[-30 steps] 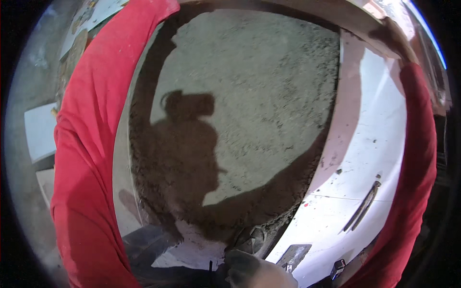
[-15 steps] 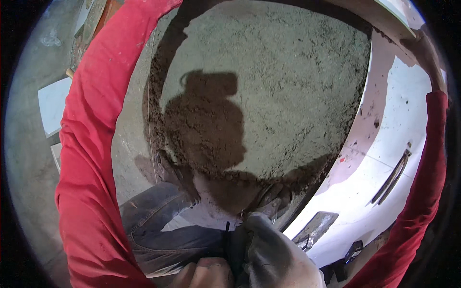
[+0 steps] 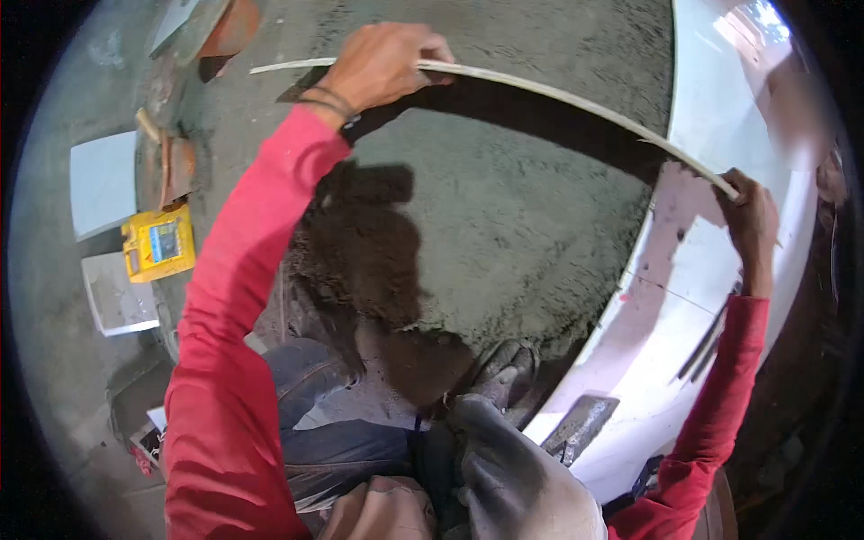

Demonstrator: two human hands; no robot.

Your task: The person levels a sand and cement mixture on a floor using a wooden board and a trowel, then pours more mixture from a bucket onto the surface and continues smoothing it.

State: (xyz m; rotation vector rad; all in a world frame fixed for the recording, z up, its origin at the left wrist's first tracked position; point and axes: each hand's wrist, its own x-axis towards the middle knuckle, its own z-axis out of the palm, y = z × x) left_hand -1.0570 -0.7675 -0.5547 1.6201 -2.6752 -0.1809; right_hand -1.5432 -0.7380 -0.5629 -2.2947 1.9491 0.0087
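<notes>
Both my hands grip a long, thin, pale panel [image 3: 549, 90], seen nearly edge-on, with its ends reaching past each hand. My left hand [image 3: 387, 65] is closed around its upper edge toward the left end, a dark band at the wrist. At the right end my right hand [image 3: 749, 216] pinches it above a white tiled surface [image 3: 657, 306]. Beneath the panel lies a bed of grey, damp mortar [image 3: 522, 216], rough and crumbly along its near edge. Shadows of the panel and of my head and arms fall across it.
On the white surface rest a flat rectangular trowel [image 3: 585, 427] and dark bars [image 3: 702, 346]. Left stand a yellow jug [image 3: 162, 241], orange-brown containers [image 3: 178, 166] and a pale square slab [image 3: 103, 184]. My shoe [image 3: 506, 371] touches the mortar's near edge. A person [image 3: 801, 117] shows blurred at far right.
The panel has come down and nearer from the top rim into full view. My left hand has entered the picture, and my right hand has moved lower and inward.
</notes>
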